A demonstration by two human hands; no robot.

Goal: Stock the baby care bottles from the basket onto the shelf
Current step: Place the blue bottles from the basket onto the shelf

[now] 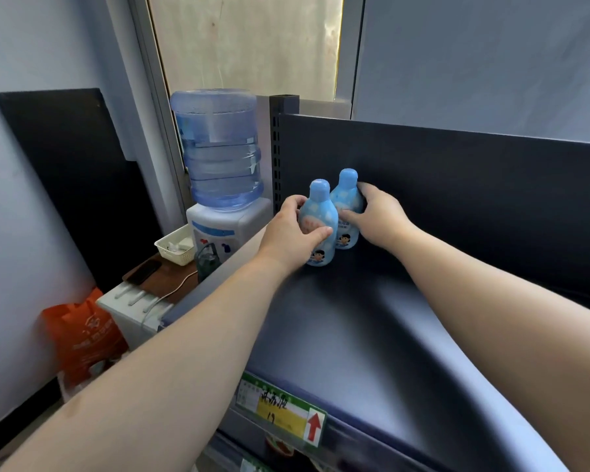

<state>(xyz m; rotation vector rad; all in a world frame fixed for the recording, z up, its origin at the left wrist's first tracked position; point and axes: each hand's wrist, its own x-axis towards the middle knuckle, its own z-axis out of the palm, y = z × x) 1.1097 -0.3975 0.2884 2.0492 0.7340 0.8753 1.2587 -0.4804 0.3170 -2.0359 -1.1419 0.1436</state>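
Note:
Two light-blue baby care bottles with rounded blue caps stand upright at the back left of the dark shelf (372, 335). My left hand (292, 229) grips the front bottle (321, 212), fingers and thumb curled round its body. Just behind it and to the right, my right hand (377, 212) grips the rear bottle (346, 199) from its right side. The two bottles stand close together, almost touching, near the shelf's back panel. The basket is out of sight.
A water dispenser (222, 172) with a large blue jug stands left of the shelf, beside a small white basket (174, 245) and a phone on a low cabinet. An orange bag (82, 335) sits on the floor. A green-and-yellow price label (280, 413) hangs on the shelf's front edge.

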